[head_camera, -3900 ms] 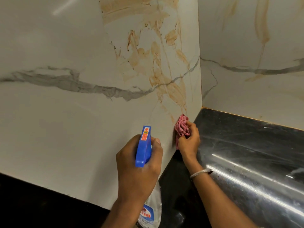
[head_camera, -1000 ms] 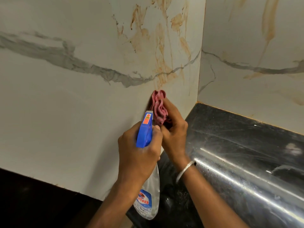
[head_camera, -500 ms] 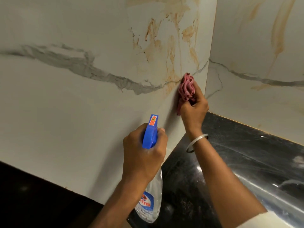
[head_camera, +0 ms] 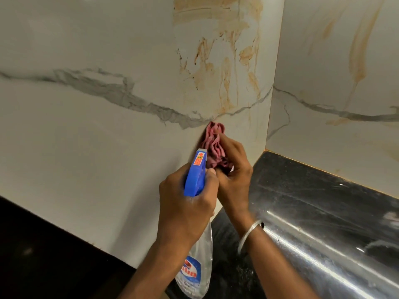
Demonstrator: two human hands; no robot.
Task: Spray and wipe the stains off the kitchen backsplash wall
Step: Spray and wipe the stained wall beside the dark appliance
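Just below vein [head_camera: 129,98], cloth [head_camera: 213,143] gripped by R hand [head_camera: 234,175] has swept left, L hand [head_camera: 183,210] clutching bottle [head_camera: 195,275]; stains [head_camera: 226,67] above vein mostly left to wipe.

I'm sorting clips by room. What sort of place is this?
Probably a home kitchen corner: marble-look backsplash tiles streaked with brown stains meet a glossy black countertop, and the left hand grips a spray bottle, the right hand a pink cloth.

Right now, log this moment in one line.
left hand: holds spray bottle | right hand: holds pink cloth against wall | stains: present above cloth
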